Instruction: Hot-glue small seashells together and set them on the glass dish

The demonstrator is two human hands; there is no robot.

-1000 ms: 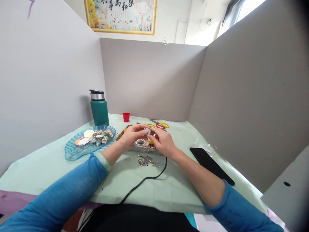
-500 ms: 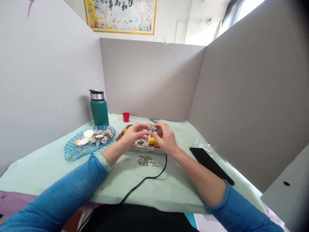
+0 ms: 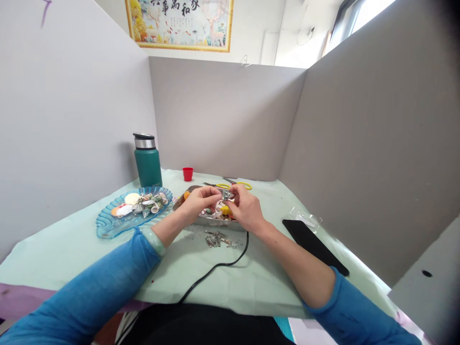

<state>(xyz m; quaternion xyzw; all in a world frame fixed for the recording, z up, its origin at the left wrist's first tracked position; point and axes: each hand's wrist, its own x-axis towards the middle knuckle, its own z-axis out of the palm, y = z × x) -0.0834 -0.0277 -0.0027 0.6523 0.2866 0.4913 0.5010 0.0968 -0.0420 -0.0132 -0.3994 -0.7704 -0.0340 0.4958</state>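
Observation:
Over the metal tray (image 3: pixel 215 222), my right hand (image 3: pixel 246 206) holds a small grey-green patterned piece (image 3: pixel 226 194) between thumb and fingers. My left hand (image 3: pixel 201 201) is closed in a pinch just left of that piece; what its fingertips grip is too small to make out. Under both hands the tray is full of mixed small bits, among them a yellow piece (image 3: pixel 225 210). In front of the tray lies a little heap of small metal clips (image 3: pixel 217 238).
A blue shell-shaped plate (image 3: pixel 108 229) at the left bears patterned pieces and pale discs. Behind it stands a green bottle (image 3: pixel 147 165). Farther back are a red cup (image 3: pixel 187 174) and yellow-handled scissors (image 3: pixel 244 185). A black cable (image 3: pixel 215 266) runs toward me; a black strip (image 3: pixel 312 244) lies right.
My left fingers have closed into a tighter pinch, and both hands have dropped slightly. More of the scissors behind them now shows.

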